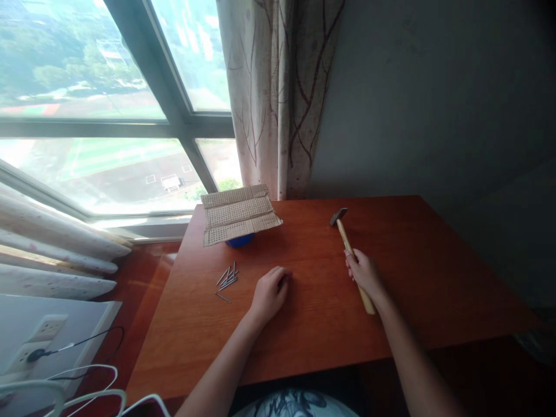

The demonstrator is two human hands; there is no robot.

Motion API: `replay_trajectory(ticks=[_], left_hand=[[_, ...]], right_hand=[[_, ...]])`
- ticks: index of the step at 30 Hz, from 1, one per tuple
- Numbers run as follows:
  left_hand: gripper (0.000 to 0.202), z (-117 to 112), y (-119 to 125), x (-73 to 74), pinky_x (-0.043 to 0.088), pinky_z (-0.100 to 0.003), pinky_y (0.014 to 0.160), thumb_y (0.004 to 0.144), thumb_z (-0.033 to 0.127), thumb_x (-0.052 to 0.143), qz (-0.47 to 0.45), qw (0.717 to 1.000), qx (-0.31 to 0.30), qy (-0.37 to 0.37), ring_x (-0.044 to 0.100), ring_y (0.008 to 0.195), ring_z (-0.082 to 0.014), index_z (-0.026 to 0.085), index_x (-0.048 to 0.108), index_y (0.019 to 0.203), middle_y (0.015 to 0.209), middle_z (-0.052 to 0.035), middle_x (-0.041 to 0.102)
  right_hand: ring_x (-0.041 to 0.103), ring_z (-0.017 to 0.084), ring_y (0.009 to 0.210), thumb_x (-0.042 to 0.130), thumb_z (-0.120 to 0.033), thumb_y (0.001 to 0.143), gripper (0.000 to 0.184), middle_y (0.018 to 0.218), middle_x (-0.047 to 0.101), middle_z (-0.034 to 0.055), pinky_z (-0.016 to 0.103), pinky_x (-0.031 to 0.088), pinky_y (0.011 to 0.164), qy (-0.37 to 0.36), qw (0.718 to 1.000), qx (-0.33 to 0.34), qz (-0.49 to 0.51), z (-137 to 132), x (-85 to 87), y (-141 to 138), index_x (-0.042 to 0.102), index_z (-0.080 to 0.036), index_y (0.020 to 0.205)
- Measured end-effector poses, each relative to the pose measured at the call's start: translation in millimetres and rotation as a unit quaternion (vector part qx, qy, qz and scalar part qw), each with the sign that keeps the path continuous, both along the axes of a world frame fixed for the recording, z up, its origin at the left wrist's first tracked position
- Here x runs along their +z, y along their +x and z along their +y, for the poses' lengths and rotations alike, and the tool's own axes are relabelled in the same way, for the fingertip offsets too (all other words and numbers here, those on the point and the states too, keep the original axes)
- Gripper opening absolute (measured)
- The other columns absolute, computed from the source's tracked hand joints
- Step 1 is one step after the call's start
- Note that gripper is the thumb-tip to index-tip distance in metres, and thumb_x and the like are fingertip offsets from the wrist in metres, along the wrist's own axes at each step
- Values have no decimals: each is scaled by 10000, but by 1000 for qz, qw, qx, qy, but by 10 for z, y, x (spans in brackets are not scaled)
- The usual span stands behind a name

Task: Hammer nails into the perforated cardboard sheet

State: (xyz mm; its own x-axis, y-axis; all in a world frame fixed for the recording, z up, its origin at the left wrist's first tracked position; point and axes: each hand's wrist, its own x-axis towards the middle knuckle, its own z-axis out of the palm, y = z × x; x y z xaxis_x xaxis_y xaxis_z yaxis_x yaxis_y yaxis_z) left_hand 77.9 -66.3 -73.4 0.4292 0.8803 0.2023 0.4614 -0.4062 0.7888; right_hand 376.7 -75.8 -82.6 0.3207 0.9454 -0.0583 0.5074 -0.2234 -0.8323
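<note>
My right hand (364, 271) is wrapped round the wooden handle of a hammer (343, 233). The hammer's dark metal head points away from me, close to the tabletop, and the handle's end sticks out below my palm. On the table to the left rests my left hand (270, 294), its fingers curled in and nothing showing in them. Several loose nails (227, 278) lie in a small pile left of that hand, and a separate nail (223, 297) lies nearer to me. Behind them, a creased, perforated sheet of cardboard (240, 213) sits on top of a blue container (240, 241), which it mostly hides.
The reddish-brown wooden table (321, 324) stands against a grey wall (417, 104). A patterned curtain (264, 98) and a large window (87, 168) are behind its left side. At lower left are a wall socket (47, 328) with a black plug (38, 354) and white cables (98, 392).
</note>
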Motion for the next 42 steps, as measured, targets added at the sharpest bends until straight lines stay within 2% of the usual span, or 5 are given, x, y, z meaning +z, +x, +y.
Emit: replay_trajectory(ticks=[13, 26, 32, 38, 42], left_hand=[[190, -7, 4, 19, 464, -286, 764, 902, 107, 430, 3, 1000, -1, -1, 607, 837, -180, 207, 588, 937, 888, -51, 642], [215, -12, -1, 29, 476, -301, 764, 896, 110, 441, 8, 1000, -1, 3, 616, 841, -188, 204, 624, 957, 900, -64, 663], [210, -2, -1, 32, 487, -282, 760, 870, 94, 454, -34, 999, 30, 4, 631, 829, -173, 193, 629, 933, 879, -51, 674], [190, 57, -204, 437, 490, -263, 684, 879, 156, 483, -80, 982, 159, 61, 636, 753, -158, 208, 659, 929, 859, -34, 679], [191, 330, -608, 827, 504, -291, 772, 876, 221, 539, -118, 914, 359, 146, 640, 815, -167, 215, 673, 1011, 927, -30, 680]], right_hand=[[538, 138, 451, 394, -592, 926, 407, 606, 582, -12, 238, 390, 428, -24, 1000, 3, -14, -3, -39, -4, 503, -229, 777], [581, 223, 688, 413, -457, 905, 304, 724, 643, 71, 320, 395, 665, 14, 985, 5, -170, -10, 89, -54, 511, -238, 718], [600, 230, 775, 432, -412, 927, 356, 951, 655, 119, 343, 448, 719, 98, 966, -58, -231, -73, 283, -175, 621, -167, 1102], [651, 209, 818, 417, -346, 969, 302, 989, 701, 99, 322, 518, 737, 158, 981, 22, -108, -231, 348, -673, 651, -197, 1086], [685, 219, 841, 434, -341, 960, 297, 992, 725, 98, 328, 550, 737, 140, 985, 78, -60, -303, 95, -955, 687, -217, 1052]])
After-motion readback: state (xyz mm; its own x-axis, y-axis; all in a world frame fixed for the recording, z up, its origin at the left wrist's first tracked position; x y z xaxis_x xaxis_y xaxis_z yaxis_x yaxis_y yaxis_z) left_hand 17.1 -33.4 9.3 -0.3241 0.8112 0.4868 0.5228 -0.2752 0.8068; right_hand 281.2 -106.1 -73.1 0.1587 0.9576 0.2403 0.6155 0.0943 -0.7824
